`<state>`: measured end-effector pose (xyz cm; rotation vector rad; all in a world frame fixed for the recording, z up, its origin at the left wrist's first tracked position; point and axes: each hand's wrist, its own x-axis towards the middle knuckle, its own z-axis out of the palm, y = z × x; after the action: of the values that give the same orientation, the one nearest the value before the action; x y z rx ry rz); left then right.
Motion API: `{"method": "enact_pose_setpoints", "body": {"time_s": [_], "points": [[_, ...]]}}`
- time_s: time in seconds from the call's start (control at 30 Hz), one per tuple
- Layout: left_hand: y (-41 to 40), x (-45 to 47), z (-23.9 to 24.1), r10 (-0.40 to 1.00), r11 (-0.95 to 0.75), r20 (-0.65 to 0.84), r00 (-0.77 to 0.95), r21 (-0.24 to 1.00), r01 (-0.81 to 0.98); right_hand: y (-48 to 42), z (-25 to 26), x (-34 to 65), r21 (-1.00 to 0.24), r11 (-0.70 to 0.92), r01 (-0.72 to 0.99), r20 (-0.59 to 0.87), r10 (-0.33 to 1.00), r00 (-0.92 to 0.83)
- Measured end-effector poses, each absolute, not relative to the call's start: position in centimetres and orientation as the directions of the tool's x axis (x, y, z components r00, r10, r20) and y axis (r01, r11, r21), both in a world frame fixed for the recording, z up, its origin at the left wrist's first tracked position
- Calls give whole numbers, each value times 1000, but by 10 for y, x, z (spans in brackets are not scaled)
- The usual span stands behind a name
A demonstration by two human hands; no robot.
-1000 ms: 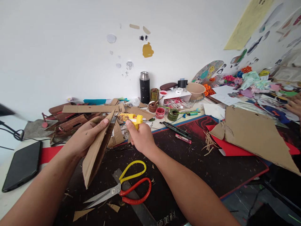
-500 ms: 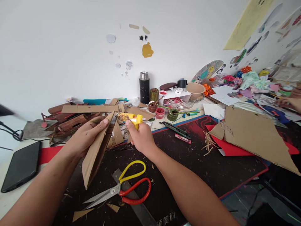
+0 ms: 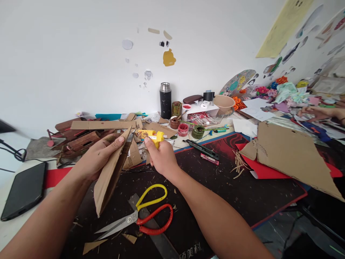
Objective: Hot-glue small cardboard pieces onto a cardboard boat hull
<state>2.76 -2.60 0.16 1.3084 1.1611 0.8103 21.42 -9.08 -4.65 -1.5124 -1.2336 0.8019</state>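
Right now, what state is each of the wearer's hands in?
Left hand: closed, holding a cardboard piece.
Right hand: closed around a yellow glue gun.

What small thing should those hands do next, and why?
Probably ease the yellow glue gun a little down along the folded cardboard: the right hand grips the gun with its nozzle at the cardboard's upper end, and the left hand holds the piece upright.
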Motion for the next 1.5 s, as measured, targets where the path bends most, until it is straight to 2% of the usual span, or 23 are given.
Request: {"method": "enact_pose_setpoints", "body": {"time_s": [0.2,0.97,1.23,1.5], "points": [[-27,28,4,944,164,-203,260,973,165,-90,-49,214,-965,36,261,108,958,267],[-22,22,-5,933,147,-187,307,978,150,-87,-52,215,-966,40,254,114,952,284],[-23,23,-3,940,118,-173,294,974,195,-84,-55,215,-965,54,258,132,947,294],[-22,21,-5,932,131,-174,318,980,152,-84,-56,216,-968,61,245,137,943,304]]}}
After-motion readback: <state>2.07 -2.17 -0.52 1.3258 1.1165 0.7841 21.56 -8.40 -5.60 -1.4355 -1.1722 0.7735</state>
